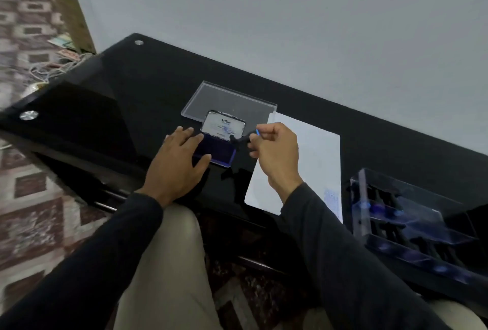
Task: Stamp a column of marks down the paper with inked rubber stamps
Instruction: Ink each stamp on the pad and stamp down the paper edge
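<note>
A blue ink pad lies open on the black glass table, its lid raised behind it. My left hand rests flat on the pad's left side, fingers straight. My right hand pinches a small black rubber stamp by its handle, held at the pad's right edge just above the ink surface. A white sheet of paper lies to the right of the pad, with a faint blue mark near its front right corner.
A clear plastic lid lies behind the ink pad. At the right stands a clear box with several dark stamps in it. The table's front edge runs above my knees. A grey wall stands behind; patterned floor lies to the left.
</note>
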Action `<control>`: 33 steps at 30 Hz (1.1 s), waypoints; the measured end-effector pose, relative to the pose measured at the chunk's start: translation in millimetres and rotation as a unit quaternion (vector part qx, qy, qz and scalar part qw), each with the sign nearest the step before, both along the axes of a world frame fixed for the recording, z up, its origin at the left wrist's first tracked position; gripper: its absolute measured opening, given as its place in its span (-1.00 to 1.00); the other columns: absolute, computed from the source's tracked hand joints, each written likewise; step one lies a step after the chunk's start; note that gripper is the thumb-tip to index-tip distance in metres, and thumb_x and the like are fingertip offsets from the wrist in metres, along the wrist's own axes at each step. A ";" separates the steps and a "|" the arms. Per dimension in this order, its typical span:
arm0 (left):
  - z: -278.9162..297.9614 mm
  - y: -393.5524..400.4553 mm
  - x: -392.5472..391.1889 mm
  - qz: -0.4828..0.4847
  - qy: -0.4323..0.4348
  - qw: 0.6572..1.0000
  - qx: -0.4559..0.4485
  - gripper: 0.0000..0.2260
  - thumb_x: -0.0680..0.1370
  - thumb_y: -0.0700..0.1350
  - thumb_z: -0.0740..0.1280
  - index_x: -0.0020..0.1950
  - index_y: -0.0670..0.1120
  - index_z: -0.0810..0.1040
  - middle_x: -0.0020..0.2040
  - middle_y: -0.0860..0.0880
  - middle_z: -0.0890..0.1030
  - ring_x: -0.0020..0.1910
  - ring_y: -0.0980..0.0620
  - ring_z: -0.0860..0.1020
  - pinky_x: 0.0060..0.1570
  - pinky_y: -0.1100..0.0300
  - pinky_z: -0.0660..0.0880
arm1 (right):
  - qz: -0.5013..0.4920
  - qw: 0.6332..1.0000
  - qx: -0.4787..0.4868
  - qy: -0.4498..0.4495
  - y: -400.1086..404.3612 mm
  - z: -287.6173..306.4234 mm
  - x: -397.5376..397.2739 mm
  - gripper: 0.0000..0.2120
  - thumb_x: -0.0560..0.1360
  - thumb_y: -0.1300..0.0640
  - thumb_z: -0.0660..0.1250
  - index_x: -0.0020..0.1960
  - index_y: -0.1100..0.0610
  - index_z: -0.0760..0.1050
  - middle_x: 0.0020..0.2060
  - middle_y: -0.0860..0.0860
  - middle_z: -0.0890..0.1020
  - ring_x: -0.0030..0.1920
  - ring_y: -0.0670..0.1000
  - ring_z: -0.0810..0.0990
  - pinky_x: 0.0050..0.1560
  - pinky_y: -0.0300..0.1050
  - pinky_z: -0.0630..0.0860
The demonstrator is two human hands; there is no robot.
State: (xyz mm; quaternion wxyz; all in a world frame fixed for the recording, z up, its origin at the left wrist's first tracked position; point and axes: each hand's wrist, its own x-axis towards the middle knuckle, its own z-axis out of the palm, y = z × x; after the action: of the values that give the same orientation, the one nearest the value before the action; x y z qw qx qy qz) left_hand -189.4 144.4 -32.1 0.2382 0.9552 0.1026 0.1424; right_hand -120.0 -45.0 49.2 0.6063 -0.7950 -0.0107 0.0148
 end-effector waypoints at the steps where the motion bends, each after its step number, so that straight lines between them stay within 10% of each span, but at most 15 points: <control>1: -1.3 5.3 -1.6 0.004 0.004 1.000 0.005 -0.48 0.61 0.12 0.31 0.52 -0.06 0.40 0.54 -0.12 0.35 0.59 -0.12 0.17 0.57 -0.08 0.10 | 0.006 1.000 -0.022 -0.019 6.4 -2.5 0.1 -0.87 0.49 0.26 0.39 -0.05 0.05 0.54 -0.19 -0.01 0.66 -0.24 -0.01 0.68 -0.21 -0.06 0.66; 13: -12.5 25.3 -7.3 0.015 -0.007 0.998 0.054 -0.51 0.62 0.13 0.26 0.45 -0.12 0.47 0.47 -0.18 0.44 0.53 -0.17 0.29 0.54 -0.15 0.18 | 0.126 0.922 -0.212 -0.298 52.4 -27.2 -2.6 -0.84 0.51 0.32 0.36 0.07 0.18 0.58 0.00 0.00 0.59 -0.03 -0.12 0.51 0.02 -0.36 0.46; 20: -16.8 27.1 -7.4 0.010 -0.012 0.998 0.066 -0.54 0.61 0.14 0.27 0.41 -0.10 0.53 0.46 -0.18 0.45 0.53 -0.17 0.31 0.53 -0.15 0.19 | 0.160 0.905 -0.279 -0.277 60.0 -35.6 -0.3 -0.82 0.52 0.32 0.36 0.11 0.22 0.58 0.05 0.07 0.58 0.04 -0.04 0.54 0.02 -0.58 0.29; 33: -18.3 26.3 -7.3 0.014 -0.011 0.997 0.077 -0.54 0.62 0.15 0.26 0.43 -0.08 0.50 0.49 -0.16 0.42 0.55 -0.14 0.27 0.55 -0.11 0.15 | 0.171 0.904 -0.302 -0.248 58.2 -30.4 0.0 -0.85 0.50 0.27 0.40 0.06 0.18 0.57 0.04 0.04 0.58 -0.02 -0.07 0.52 0.04 -0.35 0.44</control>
State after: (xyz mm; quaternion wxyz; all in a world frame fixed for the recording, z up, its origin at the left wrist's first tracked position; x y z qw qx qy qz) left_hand -196.7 170.8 -50.4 0.1628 0.9676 0.1019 0.1641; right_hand -120.0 13.2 18.8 0.3033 -0.9038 -0.2919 -0.0771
